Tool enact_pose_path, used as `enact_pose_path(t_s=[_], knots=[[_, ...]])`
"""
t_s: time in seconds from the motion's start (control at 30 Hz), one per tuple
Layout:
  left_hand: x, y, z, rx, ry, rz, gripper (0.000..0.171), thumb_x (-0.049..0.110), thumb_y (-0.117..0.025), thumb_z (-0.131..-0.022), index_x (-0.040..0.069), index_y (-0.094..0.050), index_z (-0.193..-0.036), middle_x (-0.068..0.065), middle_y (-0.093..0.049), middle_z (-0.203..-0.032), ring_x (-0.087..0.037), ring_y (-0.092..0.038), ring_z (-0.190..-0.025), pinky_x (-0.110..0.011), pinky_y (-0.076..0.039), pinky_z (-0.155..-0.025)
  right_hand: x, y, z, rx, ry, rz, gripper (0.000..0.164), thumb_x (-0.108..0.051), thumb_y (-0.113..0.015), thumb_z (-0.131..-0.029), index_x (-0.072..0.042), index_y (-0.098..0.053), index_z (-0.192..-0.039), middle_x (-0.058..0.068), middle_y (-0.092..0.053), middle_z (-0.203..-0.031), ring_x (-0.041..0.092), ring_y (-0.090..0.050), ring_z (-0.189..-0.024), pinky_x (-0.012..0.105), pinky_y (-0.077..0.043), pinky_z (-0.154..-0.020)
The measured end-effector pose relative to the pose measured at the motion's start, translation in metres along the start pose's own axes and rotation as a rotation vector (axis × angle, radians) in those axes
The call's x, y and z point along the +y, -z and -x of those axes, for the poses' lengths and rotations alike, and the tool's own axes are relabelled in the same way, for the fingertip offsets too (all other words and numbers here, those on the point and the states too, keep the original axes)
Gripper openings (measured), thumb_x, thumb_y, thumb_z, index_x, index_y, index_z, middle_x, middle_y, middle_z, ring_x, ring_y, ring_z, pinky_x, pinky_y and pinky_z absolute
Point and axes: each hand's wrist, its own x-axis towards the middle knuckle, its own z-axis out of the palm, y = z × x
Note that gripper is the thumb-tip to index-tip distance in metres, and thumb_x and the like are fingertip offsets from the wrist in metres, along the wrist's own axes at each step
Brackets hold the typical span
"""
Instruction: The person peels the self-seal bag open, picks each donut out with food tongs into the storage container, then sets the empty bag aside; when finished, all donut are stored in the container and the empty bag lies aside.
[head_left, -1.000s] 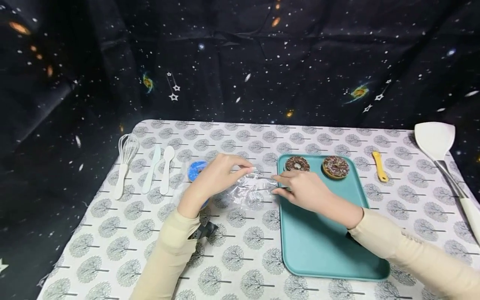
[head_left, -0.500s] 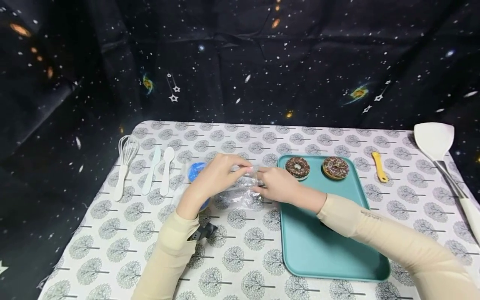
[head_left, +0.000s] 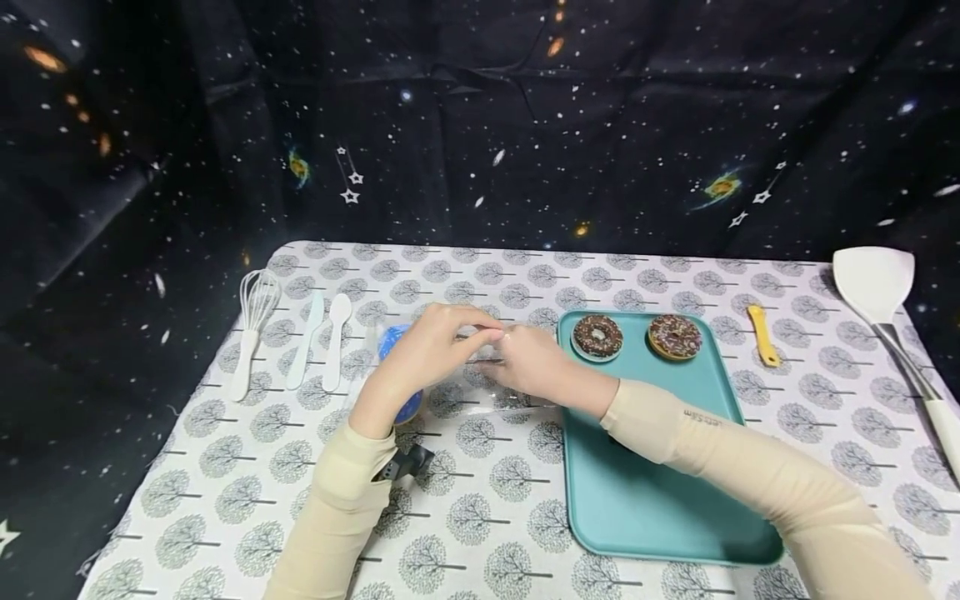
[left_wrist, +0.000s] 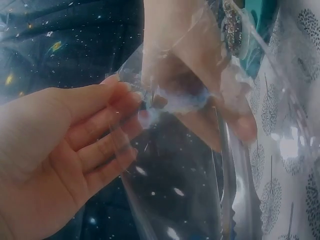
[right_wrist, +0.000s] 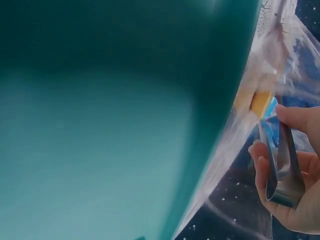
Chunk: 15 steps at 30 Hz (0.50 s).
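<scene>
My left hand [head_left: 435, 346] pinches the rim of a clear plastic bag [left_wrist: 175, 170] between thumb and fingertips, the other fingers loosely bent. Metal tongs [right_wrist: 285, 185] sit in my right hand [head_left: 532, 358], thumb on one arm and fingers round the other. In the left wrist view, the right hand is at the bag's mouth and the tongs [left_wrist: 227, 185] reach along the bag. Blue-iced doughnut parts [head_left: 408, 407] show beside my left hand and wrist; the hand hides the middle, so I cannot tell whether they are one doughnut or two. The tong tips are hidden.
A teal tray [head_left: 660, 517] bears a chocolate doughnut with sprinkles [head_left: 597, 337] and another chocolate doughnut [head_left: 674, 337]. On the left lie a whisk [head_left: 255, 333], a pale knife [head_left: 306, 342] and a white spoon [head_left: 337, 342]. A yellow-handled tool [head_left: 763, 336] and a white spatula [head_left: 873, 283] lie right.
My right hand has moved left with the tongs, from over the tray's edge to the bag's mouth beside my left hand. The left hand has barely moved.
</scene>
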Motion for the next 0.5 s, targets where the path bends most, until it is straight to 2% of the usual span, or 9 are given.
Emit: enact_pose_path(t_s=[0.1,0.27,0.37,0.43,0.5], knots=[[0.0002,-0.0002,-0.0001,0.002,0.008,-0.001,0.02,0.025,-0.06,-0.092,0.014,-0.072,-0.102,0.001,-0.071,-0.103,-0.012,-0.064,-0.101,-0.027,-0.05,-0.091,-0.0017,-0.0044,-0.0026,0.031,0.022,-0.007,0.047,-0.03,-0.071,-0.082,-0.005,-0.059,-0.12,0.005,-0.067,-0.072,0.008,-0.055,-0.049,0.016,-0.045,-0.045],[0.0002,0.0001,-0.0006,0.001,0.009,0.002,0.02,0.026,-0.06,-0.092,0.014,-0.073,-0.102,0.002,-0.071,-0.102,-0.012,-0.064,-0.1,-0.027,-0.05,-0.09,-0.0028,-0.0086,-0.0034,0.072,0.069,-0.007,0.041,-0.025,-0.072,-0.082,-0.005,-0.06,-0.115,0.007,-0.07,-0.084,0.012,-0.06,-0.056,0.021,-0.053,-0.055],[0.0001,0.0011,-0.0002,-0.007,0.023,0.008,0.02,0.025,-0.06,-0.092,0.013,-0.072,-0.102,0.001,-0.071,-0.103,-0.013,-0.064,-0.101,-0.028,-0.05,-0.092,-0.003,-0.0077,-0.0037,0.071,0.077,-0.025,0.041,-0.018,-0.073,-0.081,-0.004,-0.06,-0.116,0.007,-0.07,-0.084,0.01,-0.055,-0.051,0.018,-0.05,-0.052],[-0.0004,0.0015,0.0002,-0.011,0.03,0.012,0.02,0.024,-0.061,-0.092,0.013,-0.072,-0.103,0.0,-0.07,-0.103,-0.014,-0.064,-0.101,-0.029,-0.05,-0.092,-0.0028,-0.0058,-0.003,0.06,0.055,-0.048,0.037,-0.008,-0.069,-0.08,-0.001,-0.061,-0.116,0.007,-0.068,-0.075,0.009,-0.051,-0.047,0.015,-0.045,-0.046],[-0.0013,0.0019,0.0007,-0.011,0.03,0.015,0.019,0.024,-0.061,-0.091,0.012,-0.072,-0.103,0.0,-0.071,-0.103,-0.014,-0.064,-0.101,-0.029,-0.05,-0.092,-0.0024,-0.0039,-0.0024,0.05,0.033,-0.064,0.038,-0.008,-0.069,-0.081,-0.001,-0.061,-0.117,0.008,-0.067,-0.076,0.007,-0.05,-0.047,0.012,-0.043,-0.044]])
